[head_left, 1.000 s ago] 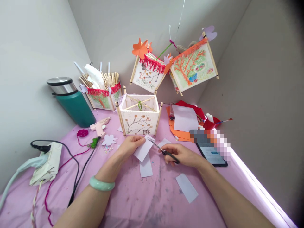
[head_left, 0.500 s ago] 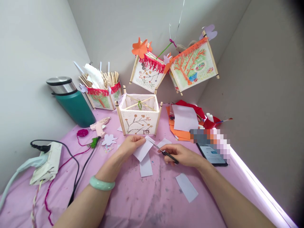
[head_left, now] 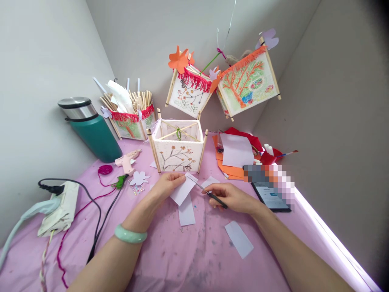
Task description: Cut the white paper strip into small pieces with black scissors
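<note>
My left hand [head_left: 169, 184] pinches a pale lilac piece of paper [head_left: 182, 193] by its upper left edge. Black-handled scissors [head_left: 216, 199] are gripped in my right hand [head_left: 228, 196], and their blades lie along the top part of that paper, pointing up and left. Whether the blades are parted is too fine to tell. A second paper strip [head_left: 186, 211] lies partly under the held one, and another paper piece [head_left: 210, 182] sits behind the scissors. Just beyond my hands stands a stick-framed white lantern [head_left: 179, 157] with drawn branches and flowers.
Loose paper [head_left: 239, 239] lies at the near right, a phone [head_left: 271, 196] beyond it. Leftward are a glue gun [head_left: 127, 160], a paper flower [head_left: 139, 179], a power strip [head_left: 62, 209] with cables and a green bottle [head_left: 97, 136]. Decorated lanterns [head_left: 247, 83] hang above.
Almost nothing differs. The camera view has shifted very slightly, while both hands, the paper and the scissors keep about the same position.
</note>
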`<state>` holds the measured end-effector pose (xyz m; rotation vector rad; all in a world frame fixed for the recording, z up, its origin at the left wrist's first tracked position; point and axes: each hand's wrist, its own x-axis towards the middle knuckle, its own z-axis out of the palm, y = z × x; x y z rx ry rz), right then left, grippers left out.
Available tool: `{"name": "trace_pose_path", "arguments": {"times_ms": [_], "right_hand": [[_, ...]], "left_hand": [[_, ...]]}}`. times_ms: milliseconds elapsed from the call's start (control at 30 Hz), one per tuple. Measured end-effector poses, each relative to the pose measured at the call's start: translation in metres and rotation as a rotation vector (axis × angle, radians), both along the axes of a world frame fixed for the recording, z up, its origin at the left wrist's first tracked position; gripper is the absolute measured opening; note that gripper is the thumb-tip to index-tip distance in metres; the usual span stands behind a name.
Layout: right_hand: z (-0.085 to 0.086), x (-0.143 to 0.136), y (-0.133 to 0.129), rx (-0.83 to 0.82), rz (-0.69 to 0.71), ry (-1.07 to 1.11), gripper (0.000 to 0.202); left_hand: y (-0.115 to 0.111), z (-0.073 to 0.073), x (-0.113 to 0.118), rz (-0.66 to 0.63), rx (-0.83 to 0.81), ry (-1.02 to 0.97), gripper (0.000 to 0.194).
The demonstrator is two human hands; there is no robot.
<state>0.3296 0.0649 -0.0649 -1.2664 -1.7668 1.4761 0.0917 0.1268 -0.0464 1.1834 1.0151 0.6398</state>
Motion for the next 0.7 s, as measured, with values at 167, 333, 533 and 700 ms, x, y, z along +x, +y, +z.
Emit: {"name": "trace_pose_path", "arguments": {"times_ms": [167, 333, 533, 700], "right_hand": [[0.0016, -0.0008, -0.0007, 0.003, -0.004, -0.014, 0.034], [0.0008, -0.0008, -0.0007, 0.017, -0.001, -0.025, 0.035], [0.0007, -0.0010, -0.0004, 0.049, 0.016, -0.054, 0.035], [0.0019, -0.0019, -0.0004, 0.064, 0.024, -0.060, 0.035]], "left_hand": [[0.0002, -0.0007, -0.0006, 0.007, 0.005, 0.010, 0.032], [0.0005, -0.0011, 0.0001, 0.031, -0.014, 0.005, 0.028], [0.0011, -0.0007, 0.0001, 0.048, -0.036, 0.003, 0.021], [0.0012, -0.0011, 0.0000, 0.038, -0.035, -0.003, 0.022]]}}
